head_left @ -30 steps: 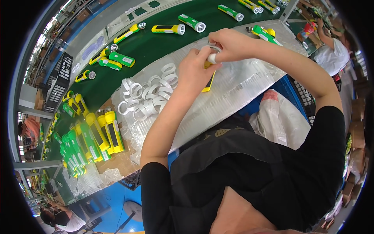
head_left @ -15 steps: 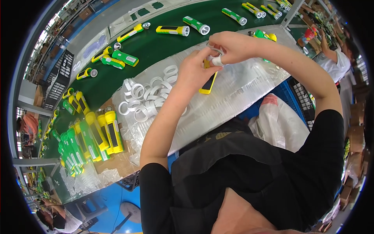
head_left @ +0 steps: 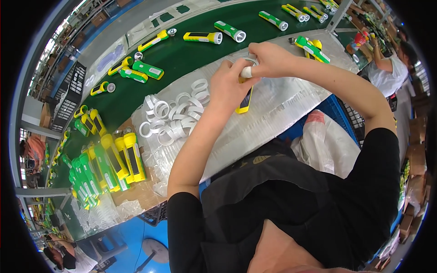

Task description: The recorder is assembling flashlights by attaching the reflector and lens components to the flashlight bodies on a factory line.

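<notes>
My left hand [head_left: 231, 82] is closed round a yellow flashlight [head_left: 244, 105] with a dark panel, its lower end jutting out below the fingers. My right hand [head_left: 268, 60] pinches a white ring [head_left: 251, 60] at the flashlight's upper end, where the two hands meet. A white band [head_left: 246, 72] shows at the right thumb; whether it is a finger cover or part of a ring I cannot tell. Fingers hide most of the flashlight's head. Left of my left forearm lies a loose pile of white rings [head_left: 175, 113] on the plastic-covered table [head_left: 277, 102].
Several green and yellow flashlights [head_left: 230, 31] lie along the green belt [head_left: 182, 54] beyond the table. A dense group of flashlight bodies [head_left: 104, 168] stands at the left. A green flashlight [head_left: 313, 49] rests past my right forearm. Below the table edge are a white sack [head_left: 325, 141] and a blue crate [head_left: 342, 119].
Both hands have shifted slightly left and stay together at the flashlight's upper end. My right forearm has lowered a little, uncovering more of the green flashlight beyond it.
</notes>
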A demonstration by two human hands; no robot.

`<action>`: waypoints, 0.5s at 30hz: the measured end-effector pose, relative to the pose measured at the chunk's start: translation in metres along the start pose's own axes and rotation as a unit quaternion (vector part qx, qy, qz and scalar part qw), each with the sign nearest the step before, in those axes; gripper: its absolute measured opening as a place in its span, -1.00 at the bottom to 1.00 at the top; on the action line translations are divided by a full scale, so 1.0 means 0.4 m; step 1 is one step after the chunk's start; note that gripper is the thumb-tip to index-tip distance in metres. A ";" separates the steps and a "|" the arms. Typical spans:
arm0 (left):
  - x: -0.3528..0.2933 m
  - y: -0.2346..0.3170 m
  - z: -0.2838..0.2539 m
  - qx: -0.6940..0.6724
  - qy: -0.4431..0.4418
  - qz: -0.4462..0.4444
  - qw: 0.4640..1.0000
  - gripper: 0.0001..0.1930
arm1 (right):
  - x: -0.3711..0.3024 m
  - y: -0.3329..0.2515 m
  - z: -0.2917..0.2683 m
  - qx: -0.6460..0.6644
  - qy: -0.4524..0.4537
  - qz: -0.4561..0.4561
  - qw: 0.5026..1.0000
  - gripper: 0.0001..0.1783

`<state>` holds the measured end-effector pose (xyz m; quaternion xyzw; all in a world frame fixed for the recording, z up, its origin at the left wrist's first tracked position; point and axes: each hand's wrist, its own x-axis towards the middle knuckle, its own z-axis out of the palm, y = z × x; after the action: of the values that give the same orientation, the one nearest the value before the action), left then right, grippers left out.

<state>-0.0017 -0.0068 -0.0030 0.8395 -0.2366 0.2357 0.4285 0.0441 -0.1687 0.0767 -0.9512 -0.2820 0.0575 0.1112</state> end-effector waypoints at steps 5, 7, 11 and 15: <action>0.000 -0.003 -0.011 -0.034 0.005 0.028 0.999 -0.63 | -0.010 0.020 -0.026 0.017 -0.049 -0.003 0.999 -0.34; 0.005 0.002 -0.009 -0.063 0.003 0.020 0.998 -0.62 | 0.004 0.075 0.012 0.207 0.069 -0.242 0.945 -0.24; -0.005 -0.004 -0.016 -0.048 0.000 0.013 0.999 -0.62 | 0.015 -0.059 -0.046 -0.195 -0.086 0.037 0.976 -0.29; 0.006 -0.003 -0.019 -0.054 -0.003 -0.004 0.999 -0.62 | 0.004 0.039 0.002 0.039 0.089 -0.169 0.981 -0.42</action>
<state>-0.0007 -0.0004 0.0014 0.8170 -0.2472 0.2183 0.4730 0.0536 -0.1805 0.0721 -0.8861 -0.4250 -0.0361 0.1814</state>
